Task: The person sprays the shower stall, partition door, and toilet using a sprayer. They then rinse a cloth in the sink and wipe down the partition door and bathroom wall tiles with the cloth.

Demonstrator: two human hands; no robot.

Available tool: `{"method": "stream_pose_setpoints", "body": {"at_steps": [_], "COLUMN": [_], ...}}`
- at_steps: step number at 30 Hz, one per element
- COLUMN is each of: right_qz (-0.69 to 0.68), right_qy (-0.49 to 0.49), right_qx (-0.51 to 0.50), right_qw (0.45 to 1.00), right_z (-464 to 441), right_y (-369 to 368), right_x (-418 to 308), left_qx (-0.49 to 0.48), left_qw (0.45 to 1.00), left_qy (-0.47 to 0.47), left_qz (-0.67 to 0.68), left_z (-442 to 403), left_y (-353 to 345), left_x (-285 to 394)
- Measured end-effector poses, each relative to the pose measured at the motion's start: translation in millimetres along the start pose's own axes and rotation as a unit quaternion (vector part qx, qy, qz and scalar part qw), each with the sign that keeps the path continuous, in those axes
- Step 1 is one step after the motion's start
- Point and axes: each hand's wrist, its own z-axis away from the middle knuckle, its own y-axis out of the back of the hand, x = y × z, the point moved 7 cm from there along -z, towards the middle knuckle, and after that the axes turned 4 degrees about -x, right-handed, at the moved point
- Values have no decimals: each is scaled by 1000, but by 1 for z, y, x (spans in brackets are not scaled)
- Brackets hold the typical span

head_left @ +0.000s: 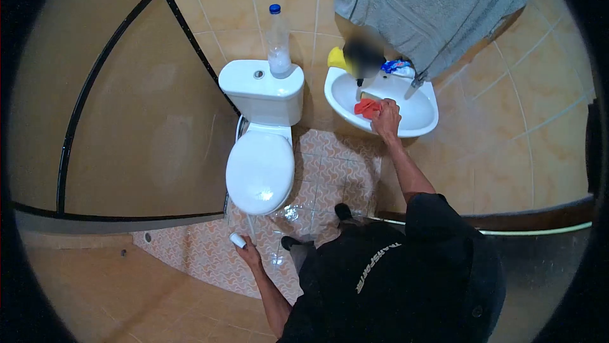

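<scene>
My right hand (386, 118) is over the basin of the white sink (419, 109), with its fingers closed on a red cloth (367, 108). A small yellowish item (370, 96) lies just behind the cloth in the basin. Low at the left, my left hand (248, 253) grips a small white container (238, 240) above the tiled floor, in front of the toilet (261, 168). The toilet lid is down.
A clear bottle with a blue cap (278, 48) stands on the toilet tank (235, 76). A grey towel (431, 6) hangs over the sink's back. Yellow (336, 58) and blue-white (398, 67) items sit on the sink's rear edge. A black-framed panel (152, 108) borders the left.
</scene>
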Motion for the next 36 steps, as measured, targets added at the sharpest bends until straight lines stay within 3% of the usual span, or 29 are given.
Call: {"method": "stream_pose_setpoints", "body": {"at_steps": [3, 6, 7, 10, 12, 17, 21, 30, 34, 36], "right_qz": [94, 89, 85, 78, 49, 71, 55, 34, 28, 9], "right_qy": [-95, -92, -94, -108, -17, -77, -85, -83, -112, -141], "right_qx": [-120, -138, -138, -156, -72, -96, -132, -103, -132, -200], "right_qw": [984, 982, 982, 979, 996, 990, 986, 991, 984, 970], "right_z": [-16, -16, -19, -7, -9, -13, -12, -10, -10, -7], "right_y": [-14, -30, -32, -44, -33, -29, -26, -15, -12, -21], "right_x": [35, 57, 62, 68, 55, 56, 53, 53, 54, 60], "left_qx": [62, 77, 73, 47, 38, 39, 24, 25, 1, 5], "left_qw": [998, 997, 997, 998, 998, 999, 999, 998, 998, 999], "left_qy": [-7, -19, -24, -40, -25, -10, -10, -51, -50, 3], "left_qz": [16, -22, 1, -12, -35, 5, -41, -32, -50, -44], "left_z": [14, 21, 20, 44, 48, 40, 43, 58, 65, 69], "left_y": [-15, -27, -32, -52, -48, -49, -51, -70, -75, -78], "left_x": [1, -20, -37, 6, 5, -5, -8, -7, 5, 3]}}
